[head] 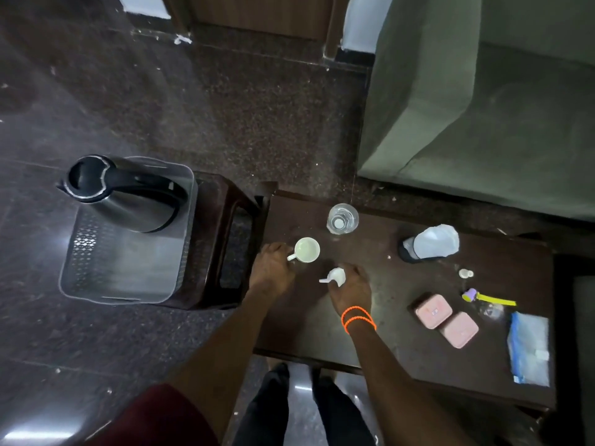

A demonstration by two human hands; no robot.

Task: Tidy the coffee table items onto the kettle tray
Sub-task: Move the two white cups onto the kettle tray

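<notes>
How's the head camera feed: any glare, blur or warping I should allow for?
Head view: dim overall; bright glare patches on the glossy floor; wide-angle warping bends the tray and sofa edges; both hands slightly soft, the white cup stays readable.

Left hand sits at the table's left edge, fingers at the mug handle. Mug blocks straight ahead-right of it. Left of that hand: dark stool, then the tray, whose near half is bare; the kettle fills its far end.

Right hand is on a small white pump bottle. Ahead of it, a glass stands upright. Between mug and glass there's a bare strip. To its right: open tabletop, then a lying bottle, two pink boxes and a small white cap.
</notes>
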